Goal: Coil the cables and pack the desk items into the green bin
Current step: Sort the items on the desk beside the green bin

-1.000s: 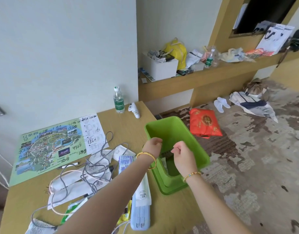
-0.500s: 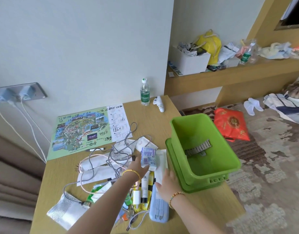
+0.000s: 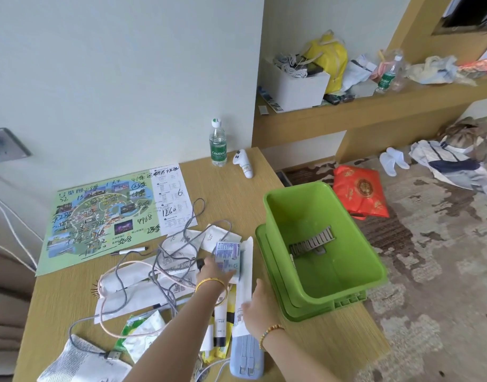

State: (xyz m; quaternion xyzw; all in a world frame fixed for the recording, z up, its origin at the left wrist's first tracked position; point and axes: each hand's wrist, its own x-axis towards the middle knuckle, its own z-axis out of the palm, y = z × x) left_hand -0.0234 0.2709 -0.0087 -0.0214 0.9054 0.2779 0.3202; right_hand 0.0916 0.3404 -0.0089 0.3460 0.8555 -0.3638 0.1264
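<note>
The green bin (image 3: 336, 288) stands tilted on its lid at the desk's right edge, with a metal watch band (image 3: 311, 241) inside. My left hand (image 3: 216, 268) grips a small purple-and-white tissue pack (image 3: 228, 256) just left of the bin. My right hand (image 3: 257, 307) rests on a long white packet (image 3: 245, 271) beside it, fingers relaxed. A tangle of grey cable (image 3: 179, 244) and a pink cable (image 3: 110, 277) lies over white papers to the left. A pale blue power bank (image 3: 246, 357) lies near the front edge.
A park map (image 3: 104, 216), a pen (image 3: 129, 251), a water bottle (image 3: 218, 143) and a white controller (image 3: 245, 164) lie on the desk. Tubes, a green sachet (image 3: 143, 334) and a newspaper-print pouch (image 3: 79, 362) crowd the front. A red bag (image 3: 360, 191) lies on the carpet.
Both hands left the bin and moved left onto the desk pile. My left hand took hold of the tissue pack and my right hand came down on the white packet.
</note>
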